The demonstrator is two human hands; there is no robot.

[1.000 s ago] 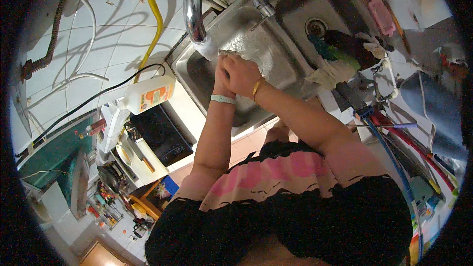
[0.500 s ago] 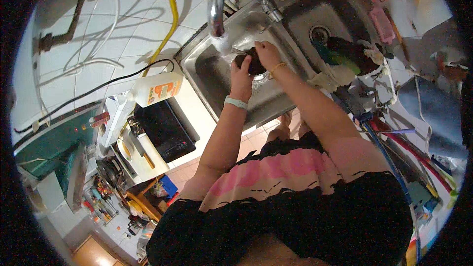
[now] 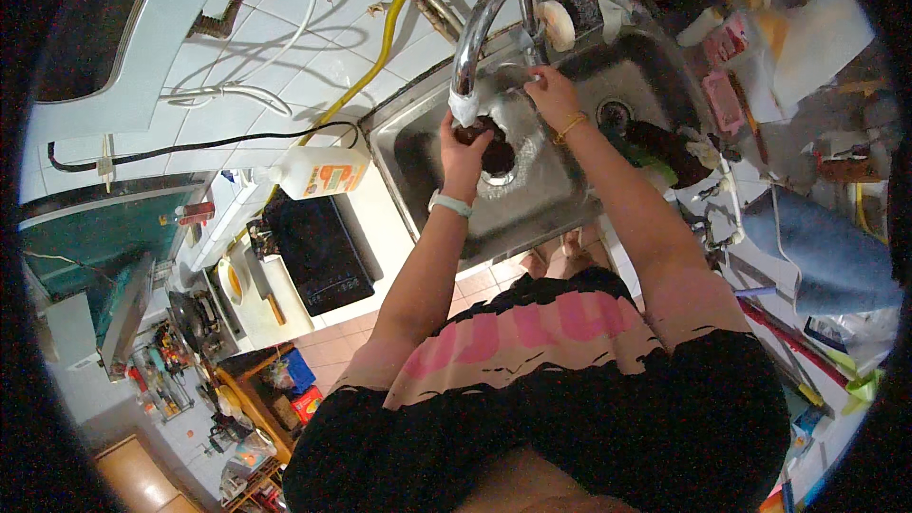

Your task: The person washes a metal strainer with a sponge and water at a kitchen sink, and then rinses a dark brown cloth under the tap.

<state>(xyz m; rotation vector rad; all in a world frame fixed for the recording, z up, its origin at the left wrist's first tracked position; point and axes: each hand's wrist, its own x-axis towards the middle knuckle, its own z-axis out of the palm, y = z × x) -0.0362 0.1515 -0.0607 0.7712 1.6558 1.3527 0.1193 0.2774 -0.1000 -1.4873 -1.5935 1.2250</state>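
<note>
Under the curved chrome tap, a dark, rounded object sits in the left hand, whose fingers curl around it above the stainless steel sink basin. The right hand reaches to the tap's base, fingers bent; whether it grips anything I cannot tell. This looks like rinsing; turning the piece under the spout would call for a firm hold. Basin walls hem both wrists, with dark dishes crowding the right; the white desk with its white bottle lies left.

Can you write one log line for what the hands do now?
left hand: holds dark object under faucet | right hand: at tap handle | sink: wet
</note>
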